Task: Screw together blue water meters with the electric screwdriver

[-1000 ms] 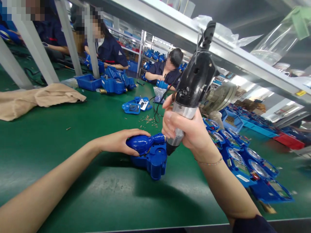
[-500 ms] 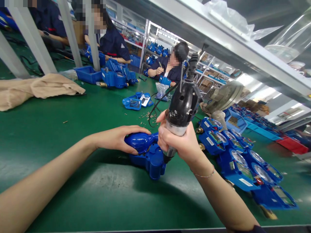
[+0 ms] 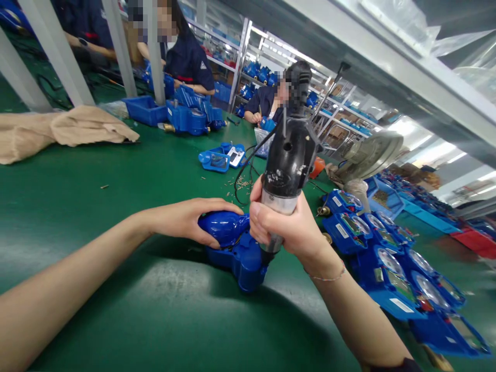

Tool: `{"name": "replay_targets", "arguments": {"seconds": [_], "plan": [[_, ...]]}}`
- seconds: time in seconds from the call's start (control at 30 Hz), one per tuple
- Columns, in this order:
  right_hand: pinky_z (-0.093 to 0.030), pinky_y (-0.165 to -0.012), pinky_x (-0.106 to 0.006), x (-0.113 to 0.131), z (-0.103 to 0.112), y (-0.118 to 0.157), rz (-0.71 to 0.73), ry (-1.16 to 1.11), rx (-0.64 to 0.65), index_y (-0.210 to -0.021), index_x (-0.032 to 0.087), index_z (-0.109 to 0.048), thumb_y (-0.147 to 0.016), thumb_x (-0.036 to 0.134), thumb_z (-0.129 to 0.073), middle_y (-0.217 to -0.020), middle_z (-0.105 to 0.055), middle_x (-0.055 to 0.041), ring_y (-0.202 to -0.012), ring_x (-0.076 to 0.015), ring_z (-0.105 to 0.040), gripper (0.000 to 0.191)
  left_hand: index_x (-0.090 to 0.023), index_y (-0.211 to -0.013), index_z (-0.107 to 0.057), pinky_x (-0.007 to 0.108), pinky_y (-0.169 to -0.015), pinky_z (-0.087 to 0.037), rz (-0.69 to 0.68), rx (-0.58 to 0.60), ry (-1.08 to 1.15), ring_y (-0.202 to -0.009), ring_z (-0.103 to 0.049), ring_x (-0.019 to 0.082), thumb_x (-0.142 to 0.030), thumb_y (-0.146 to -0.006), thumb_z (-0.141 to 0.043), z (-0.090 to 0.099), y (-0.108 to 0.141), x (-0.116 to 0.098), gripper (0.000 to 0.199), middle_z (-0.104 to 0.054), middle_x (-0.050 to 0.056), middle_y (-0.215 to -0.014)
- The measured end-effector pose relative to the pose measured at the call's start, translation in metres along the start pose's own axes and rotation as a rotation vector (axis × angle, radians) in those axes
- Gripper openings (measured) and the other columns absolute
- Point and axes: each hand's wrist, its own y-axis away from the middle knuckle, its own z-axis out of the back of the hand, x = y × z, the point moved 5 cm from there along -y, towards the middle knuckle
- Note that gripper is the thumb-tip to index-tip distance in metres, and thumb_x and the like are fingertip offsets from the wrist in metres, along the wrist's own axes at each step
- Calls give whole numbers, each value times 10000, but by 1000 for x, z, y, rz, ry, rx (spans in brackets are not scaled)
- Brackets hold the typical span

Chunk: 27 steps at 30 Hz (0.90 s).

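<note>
One blue tray (image 3: 392, 209) of brass parts (image 3: 380, 198); left hand (image 3: 186, 222) clamping meter (image 3: 244, 268), right hand (image 3: 281, 222) screwdriver (image 3: 289, 155)

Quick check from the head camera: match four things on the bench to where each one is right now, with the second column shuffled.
Things:
1. Left hand
2. Electric screwdriver
3. Beige cloth
4. Small brass parts

Places:
A. Bunched at the left of the green bench
B. In the right hand, tip at the blue meter housing
C. Scattered beside a black cable
D. Cupped over the housing's rounded end

Pairs: 1-D, 2-B, 3-A, 4-C
</note>
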Motion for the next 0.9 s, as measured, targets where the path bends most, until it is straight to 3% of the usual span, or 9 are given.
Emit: {"name": "replay_targets", "arguments": {"seconds": [0.3, 0.53, 0.9], "plan": [[-413, -429, -181, 2, -4, -5, -45, 18, 89, -889, 181, -570, -729, 79, -631, -497, -517, 101, -374, -51, -453, 200, -319, -1368, -479, 323, -1038, -415, -51, -17, 7, -1215, -540, 253, -423, -774, -756, 0, 0, -1, 664, -555, 30, -1352], [-395, -404, -178, -3, 2, -5, -67, -29, 67, -810, 185, -512, -759, 162, -677, -453, -510, 96, -348, -54, -425, 174, -344, -1387, -459, 334, -1056, -401, -68, -26, 1, -1226, -535, 252, -416, -749, -778, 1, 0, -2, 717, -538, 27, -1369], [-408, -411, -170, 2, -4, 0, -54, -96, 204, -937, 183, -532, -801, 193, -689, -499, -517, 97, -355, -45, -426, 209, -341, -1382, -468, 348, -1062, -394, -86, -45, -14, -1248, -520, 262, -420, -726, -796, 0, 0, 1, 737, -539, 37, -1369]]}}
